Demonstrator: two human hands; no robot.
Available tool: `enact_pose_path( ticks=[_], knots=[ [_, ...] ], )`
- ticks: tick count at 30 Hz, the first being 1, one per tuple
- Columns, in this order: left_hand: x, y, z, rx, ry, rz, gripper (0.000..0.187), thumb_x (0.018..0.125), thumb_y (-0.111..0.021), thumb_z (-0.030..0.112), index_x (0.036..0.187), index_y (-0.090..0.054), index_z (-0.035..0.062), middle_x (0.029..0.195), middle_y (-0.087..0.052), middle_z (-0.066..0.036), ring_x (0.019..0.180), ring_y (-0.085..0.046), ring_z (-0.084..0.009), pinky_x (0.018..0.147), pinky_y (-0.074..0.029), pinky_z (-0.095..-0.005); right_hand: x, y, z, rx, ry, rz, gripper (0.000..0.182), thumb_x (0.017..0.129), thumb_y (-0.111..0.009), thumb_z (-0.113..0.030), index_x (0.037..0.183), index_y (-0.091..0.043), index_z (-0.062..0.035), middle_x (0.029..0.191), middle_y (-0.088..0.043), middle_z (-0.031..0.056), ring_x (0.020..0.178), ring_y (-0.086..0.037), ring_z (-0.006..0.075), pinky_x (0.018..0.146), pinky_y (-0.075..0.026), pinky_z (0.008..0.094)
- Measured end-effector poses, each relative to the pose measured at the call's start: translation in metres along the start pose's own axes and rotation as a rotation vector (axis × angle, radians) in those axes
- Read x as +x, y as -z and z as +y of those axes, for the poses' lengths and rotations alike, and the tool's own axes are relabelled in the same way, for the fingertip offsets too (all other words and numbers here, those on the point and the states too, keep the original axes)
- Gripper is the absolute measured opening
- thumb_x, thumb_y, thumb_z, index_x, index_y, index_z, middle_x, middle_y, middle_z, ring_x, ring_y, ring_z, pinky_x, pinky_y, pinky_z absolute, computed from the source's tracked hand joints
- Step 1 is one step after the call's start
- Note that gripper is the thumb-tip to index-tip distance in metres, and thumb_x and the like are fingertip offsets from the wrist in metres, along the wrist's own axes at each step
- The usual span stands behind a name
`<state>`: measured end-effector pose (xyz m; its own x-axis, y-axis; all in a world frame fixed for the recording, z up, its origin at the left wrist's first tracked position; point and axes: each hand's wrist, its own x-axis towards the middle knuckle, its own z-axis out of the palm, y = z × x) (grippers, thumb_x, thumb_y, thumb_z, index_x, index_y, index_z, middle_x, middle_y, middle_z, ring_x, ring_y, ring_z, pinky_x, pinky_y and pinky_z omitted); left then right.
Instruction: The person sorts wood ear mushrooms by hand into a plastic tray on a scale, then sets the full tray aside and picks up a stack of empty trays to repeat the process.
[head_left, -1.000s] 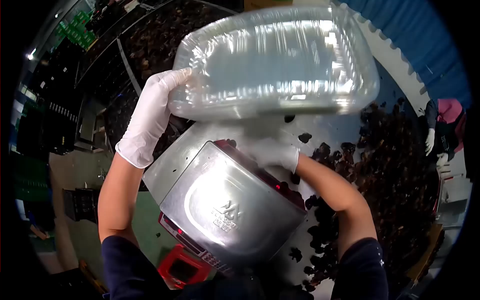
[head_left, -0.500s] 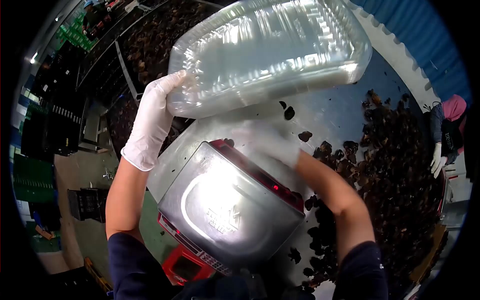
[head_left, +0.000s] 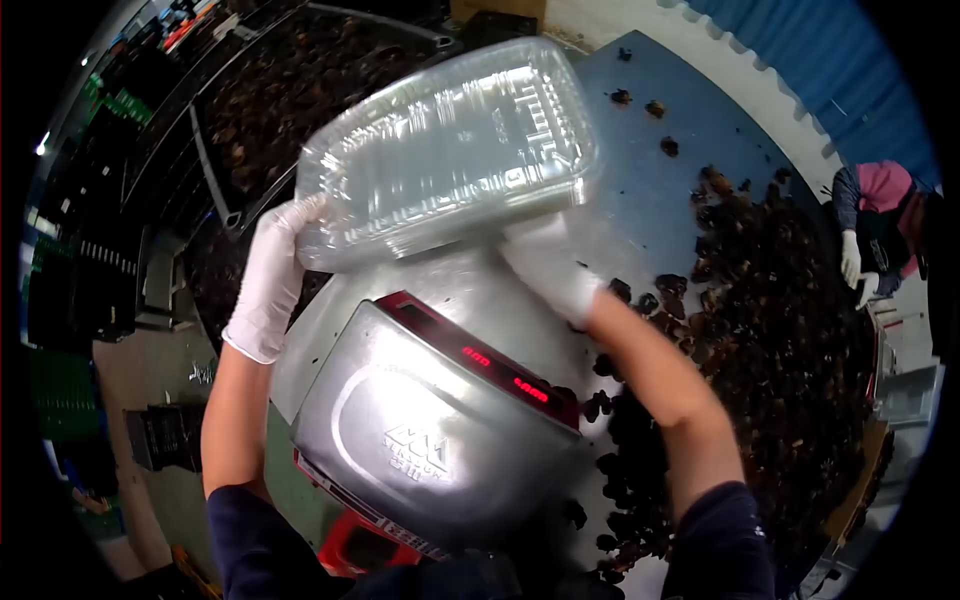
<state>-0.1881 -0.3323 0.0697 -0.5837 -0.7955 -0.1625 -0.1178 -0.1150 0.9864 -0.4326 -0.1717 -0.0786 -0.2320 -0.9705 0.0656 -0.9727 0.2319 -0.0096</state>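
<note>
A blue surface carries a dark heap of dried fruit at the right. Nearer stands a steel scale, red digits lit. Above it a clear tray is held up: the left hand fingers curl on its left end, the right hand grips beneath.

Gloved left hand and right hand gripping clear plastic clamshell tray, holding it tilted above steel weighing scale; dark dried fruit lying heaped on blue table alongside.
</note>
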Motion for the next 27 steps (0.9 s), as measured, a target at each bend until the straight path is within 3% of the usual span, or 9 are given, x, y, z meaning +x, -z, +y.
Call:
enact_pose_path(
  ticks=[1, 3, 7, 9, 11, 18, 23, 26, 27],
  knots=[
    [0.001, -0.012, -0.003, -0.010, 0.017, -0.035, 0.026, 0.091, -0.061, 0.021, 0.098, -0.068, -0.0023, 0.090, -0.069, -0.008, 0.078, -0.066, -0.0150, 0.076, -0.051, -0.0282, 0.016, -0.013, -0.015, -0.130, -0.165, -0.247, 0.047, 0.090, -0.056, -0.034, 0.132, -0.054, -0.0120, 0.134, -0.054, 0.0149, 0.122, -0.053, 0.0303, 0.104, -0.039, 0.0457],
    [0.009, -0.029, -0.015, 0.012, 0.064, -0.025, 0.025, 0.091, -0.060, 0.020, 0.099, -0.067, -0.0032, 0.090, -0.069, -0.008, 0.076, -0.066, -0.0161, 0.076, -0.052, -0.0292, 0.031, -0.040, -0.023, 0.142, -0.336, -0.105, 0.050, 0.092, -0.052, -0.029, 0.139, -0.047, -0.0136, 0.144, -0.045, 0.0153, 0.132, -0.043, 0.0322, 0.108, -0.034, 0.0495],
    [0.033, -0.045, -0.054, 0.043, 0.163, -0.087, 0.030, 0.093, -0.058, 0.018, 0.105, -0.063, -0.0089, 0.092, -0.069, -0.012, 0.077, -0.067, -0.0185, 0.069, -0.054, -0.0319, -0.014, -0.021, -0.003, 0.012, -0.420, -0.276, 0.051, 0.094, -0.049, -0.027, 0.142, -0.044, -0.0115, 0.146, -0.045, 0.0121, 0.135, -0.039, 0.0345, 0.107, -0.034, 0.0532],
    [0.039, -0.049, -0.071, 0.064, 0.160, -0.111, 0.030, 0.092, -0.058, 0.018, 0.105, -0.063, -0.0092, 0.090, -0.069, -0.013, 0.073, -0.067, -0.0198, 0.063, -0.055, -0.0335, -0.067, -0.051, 0.007, -0.004, -0.403, 0.010, 0.054, 0.094, -0.049, -0.025, 0.145, -0.040, -0.0088, 0.149, -0.041, 0.0131, 0.138, -0.037, 0.0344, 0.107, -0.033, 0.0544],
    [0.051, -0.051, -0.090, 0.227, 0.210, -0.063, 0.030, 0.091, -0.059, 0.018, 0.105, -0.065, -0.0072, 0.088, -0.070, -0.011, 0.072, -0.067, -0.0200, 0.063, -0.055, -0.0336, -0.139, -0.066, 0.011, -0.315, -0.415, 0.057, 0.044, 0.091, -0.053, -0.025, 0.132, -0.051, -0.0088, 0.129, -0.058, 0.0101, 0.127, -0.049, 0.0265, 0.102, -0.038, 0.0508],
    [0.098, -0.046, -0.139, 0.332, 0.479, -0.326, 0.020, 0.090, -0.066, 0.016, 0.096, -0.066, -0.0035, 0.084, -0.068, -0.011, 0.067, -0.066, -0.0216, 0.056, -0.054, -0.0377, -0.342, 0.030, 0.035, -0.300, -0.707, -0.229, 0.034, 0.085, -0.057, -0.020, 0.117, -0.064, -0.0098, 0.123, -0.059, 0.0109, 0.129, -0.048, 0.0274, 0.103, -0.034, 0.0569],
    [0.093, -0.062, -0.118, 1.207, -0.200, -0.216, 0.049, 0.091, -0.064, 0.032, 0.120, -0.058, -0.0075, 0.109, -0.065, -0.028, 0.100, -0.065, -0.0413, 0.088, -0.052, -0.0441, -0.385, 0.072, 0.037, -0.282, -0.945, -0.201, 0.040, 0.090, -0.059, -0.026, 0.130, -0.059, -0.0216, 0.138, -0.054, 0.0100, 0.133, -0.044, 0.0293, 0.108, -0.028, 0.0597],
    [0.024, -0.069, -0.074, 1.018, -0.607, -0.164, 0.053, 0.091, -0.064, 0.030, 0.129, -0.053, -0.0049, 0.123, -0.059, -0.024, 0.112, -0.059, -0.0390, 0.093, -0.049, -0.0423, -0.392, 0.085, 0.018, -0.284, -1.045, -0.002, 0.048, 0.090, -0.061, -0.026, 0.138, -0.051, -0.0262, 0.141, -0.050, 0.0100, 0.132, -0.044, 0.0300, 0.107, -0.030, 0.0585],
    [-0.018, -0.080, -0.045, 0.774, -0.496, -0.250, 0.043, 0.091, -0.064, 0.020, 0.125, -0.056, -0.0048, 0.119, -0.061, -0.022, 0.109, -0.061, -0.0363, 0.092, -0.050, -0.0377, -0.395, 0.089, 0.010, -0.283, -1.073, 0.067, 0.051, 0.090, -0.061, -0.026, 0.140, -0.049, -0.0273, 0.142, -0.049, 0.0101, 0.132, -0.044, 0.0301, 0.107, -0.030, 0.0581]
  ],
)
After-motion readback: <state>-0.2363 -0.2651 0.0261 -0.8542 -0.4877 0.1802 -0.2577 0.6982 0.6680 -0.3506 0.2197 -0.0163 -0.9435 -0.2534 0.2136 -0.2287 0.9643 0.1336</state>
